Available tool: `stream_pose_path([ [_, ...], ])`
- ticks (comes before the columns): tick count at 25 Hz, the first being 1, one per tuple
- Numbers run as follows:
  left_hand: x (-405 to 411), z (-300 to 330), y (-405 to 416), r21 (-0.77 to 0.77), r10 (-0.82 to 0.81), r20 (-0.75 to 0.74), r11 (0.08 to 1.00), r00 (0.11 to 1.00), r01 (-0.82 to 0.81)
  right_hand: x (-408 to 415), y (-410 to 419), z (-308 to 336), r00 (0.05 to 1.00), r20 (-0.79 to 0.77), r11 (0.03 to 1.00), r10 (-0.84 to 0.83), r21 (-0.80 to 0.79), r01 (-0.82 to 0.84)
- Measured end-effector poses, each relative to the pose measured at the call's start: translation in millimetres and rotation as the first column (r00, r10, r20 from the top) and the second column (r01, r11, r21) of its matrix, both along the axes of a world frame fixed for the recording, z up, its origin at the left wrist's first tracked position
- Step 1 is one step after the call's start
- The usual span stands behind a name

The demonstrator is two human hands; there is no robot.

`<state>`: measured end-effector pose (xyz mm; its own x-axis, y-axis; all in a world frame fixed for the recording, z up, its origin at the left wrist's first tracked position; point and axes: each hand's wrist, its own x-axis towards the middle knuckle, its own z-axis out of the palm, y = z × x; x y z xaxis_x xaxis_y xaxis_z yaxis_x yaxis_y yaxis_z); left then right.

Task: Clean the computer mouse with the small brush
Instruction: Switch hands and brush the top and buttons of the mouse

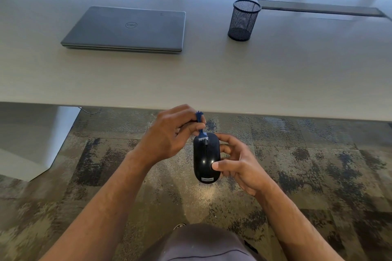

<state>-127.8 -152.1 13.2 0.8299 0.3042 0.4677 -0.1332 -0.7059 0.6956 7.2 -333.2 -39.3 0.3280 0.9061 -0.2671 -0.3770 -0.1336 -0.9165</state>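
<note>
A black computer mouse (204,155) with a white label at its near end is held in the air in front of the table edge, over the carpet. My right hand (237,163) grips it from the right, thumb on its top. My left hand (169,133) pinches a small blue brush (201,127) with white bristles. The bristles touch the far end of the mouse, next to the scroll wheel.
A pale table (212,78) lies ahead with a closed grey laptop (127,28) at the left and a black mesh pen cup (244,20) at the right. A dark cable slot (318,7) runs at the far right. Patterned carpet (307,154) lies below.
</note>
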Motion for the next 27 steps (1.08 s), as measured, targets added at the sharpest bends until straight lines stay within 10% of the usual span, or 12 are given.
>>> stream_pose_path([
  [14, -2, 0, 0, -0.108, 0.160, 0.034, 0.982, 0.987, -0.155, 5, -4, -3, 0.997, -0.036, 0.998, -0.063, 0.011, 0.063],
  [27, 1, -9, -33, -0.558, 0.229, 0.021, 0.810, 0.973, -0.178, 7, -7, -1, 0.996, -0.011, 0.996, -0.084, 0.006, 0.084],
])
